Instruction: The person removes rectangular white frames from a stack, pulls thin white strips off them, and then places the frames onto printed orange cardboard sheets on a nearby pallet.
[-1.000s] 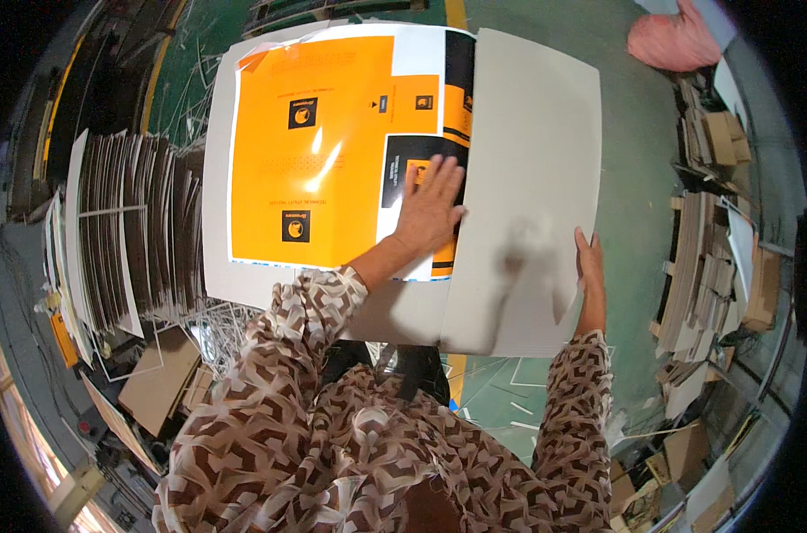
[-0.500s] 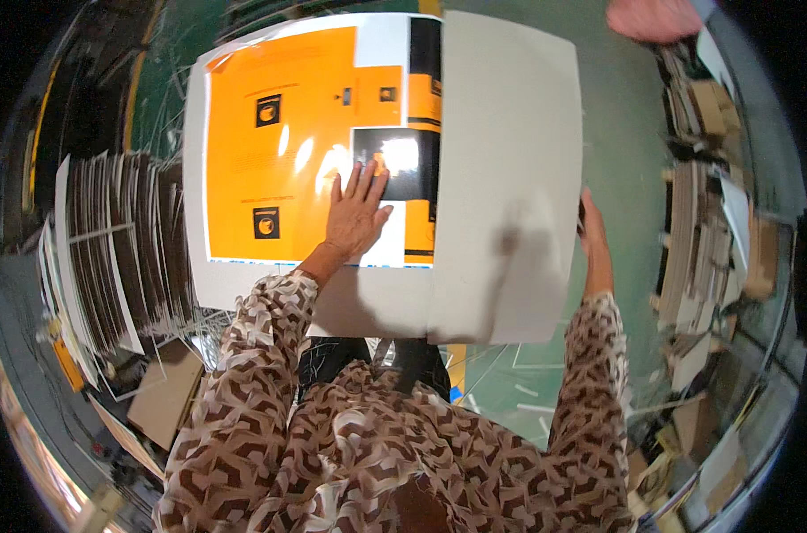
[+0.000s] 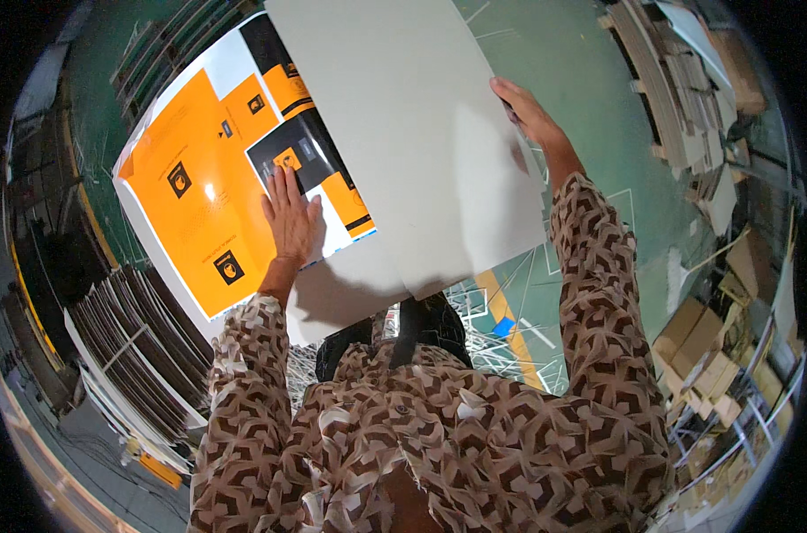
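Observation:
Large grey cardboard sheets (image 3: 412,151) lie in front of me, turned at a slant. On their left part rests a glossy printed sheet (image 3: 186,226), orange with black and white panels. My left hand (image 3: 290,222) lies flat on that print with its fingers stretched out, the tips on a black panel. At the right edge of the grey cardboard, my right hand (image 3: 535,120) is closed around the border. Something small and dark shows beside its fingers; its kind cannot be made out. The fingers under the edge are hidden.
A stack of dark-edged boards (image 3: 137,342) stands at lower left, and a pallet (image 3: 168,53) at far left. Cardboard stacks (image 3: 665,98) line the right side, with cartons (image 3: 692,342) nearer. Thin offcut strips and a blue scrap (image 3: 503,327) litter the green floor beside a yellow line.
The view and the cardboard with its print have turned, the board's right side now farther away. My right hand stays at the right edge; my left stays flat on the print.

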### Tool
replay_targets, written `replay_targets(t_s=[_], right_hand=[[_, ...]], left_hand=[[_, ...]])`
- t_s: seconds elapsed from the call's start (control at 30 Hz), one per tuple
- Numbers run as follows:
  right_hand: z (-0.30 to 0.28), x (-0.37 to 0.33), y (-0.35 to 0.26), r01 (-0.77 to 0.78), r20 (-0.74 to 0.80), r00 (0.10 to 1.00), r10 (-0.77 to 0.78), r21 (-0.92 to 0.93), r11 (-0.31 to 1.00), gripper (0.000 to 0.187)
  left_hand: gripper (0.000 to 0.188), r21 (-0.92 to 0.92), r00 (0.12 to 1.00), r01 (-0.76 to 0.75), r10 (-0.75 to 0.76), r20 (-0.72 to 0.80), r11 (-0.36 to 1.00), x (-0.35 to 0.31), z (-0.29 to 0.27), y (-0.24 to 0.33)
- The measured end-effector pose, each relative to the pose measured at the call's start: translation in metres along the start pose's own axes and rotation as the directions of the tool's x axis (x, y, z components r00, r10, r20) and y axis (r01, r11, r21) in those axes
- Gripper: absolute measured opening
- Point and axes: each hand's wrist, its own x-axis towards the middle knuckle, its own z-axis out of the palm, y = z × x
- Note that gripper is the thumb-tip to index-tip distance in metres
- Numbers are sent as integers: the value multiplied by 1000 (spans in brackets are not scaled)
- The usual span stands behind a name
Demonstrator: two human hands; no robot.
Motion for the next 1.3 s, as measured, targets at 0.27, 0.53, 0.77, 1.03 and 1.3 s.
replay_targets(t_s=[0.27, 0.53, 0.77, 1.03, 1.3], right_hand=[[35, -2, 31, -235, -154, 963, 220, -85, 968, 81], [31, -22, 69, -86, -27, 996, 89, 107, 991, 88], [60, -132, 234, -60, -505, 766, 398, 560, 826, 76], [196, -162, 228, 219, -315, 949, -18, 615, 757, 68], [166, -173, 243, 19, -221, 765, 605, 946, 322, 77]], left_hand=[[90, -191, 989, -53, 78, 128, 980, -57, 21, 93], [94, -189, 990, -50, 74, 121, 981, -81, 6, 78], [95, -377, 946, -257, 311, 91, 890, -166, -5, 10], [89, -256, 969, -209, 236, 78, 944, -186, 31, 56], [69, -367, 900, -433, 371, -231, 823, -223, 57, 15]])
